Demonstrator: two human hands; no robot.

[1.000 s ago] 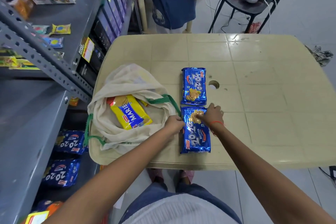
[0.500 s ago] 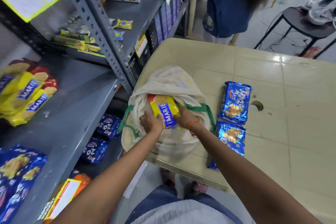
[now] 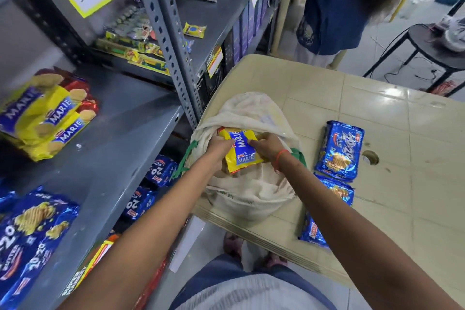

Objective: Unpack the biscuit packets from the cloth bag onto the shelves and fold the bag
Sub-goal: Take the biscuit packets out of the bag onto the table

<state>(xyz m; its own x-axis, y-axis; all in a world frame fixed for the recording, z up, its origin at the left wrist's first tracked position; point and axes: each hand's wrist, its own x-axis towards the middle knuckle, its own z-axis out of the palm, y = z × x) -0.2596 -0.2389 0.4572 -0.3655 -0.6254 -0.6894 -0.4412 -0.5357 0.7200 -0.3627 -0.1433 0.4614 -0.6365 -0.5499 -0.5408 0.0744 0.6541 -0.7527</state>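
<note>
The grey metal shelves [image 3: 120, 138] fill the left of the frame, with yellow Marie packets [image 3: 47, 118] stacked at the far left and blue 20-20 packets [image 3: 30, 234] at lower left. The beige counter [image 3: 377, 113] takes the right side. On its near-left corner, at the centre of the frame, sits the cream cloth bag [image 3: 254, 191], mouth open, green handles showing. Two blue 20-20 biscuit packets [image 3: 339, 151] lie flat just right of the bag. Both hands are at the bag's mouth: the left hand [image 3: 220, 147] and right hand [image 3: 268, 146] have their fingers curled closed on opposite edges of a yellow Marie biscuit packet [image 3: 241, 152], partly raised out of the bag.
</note>
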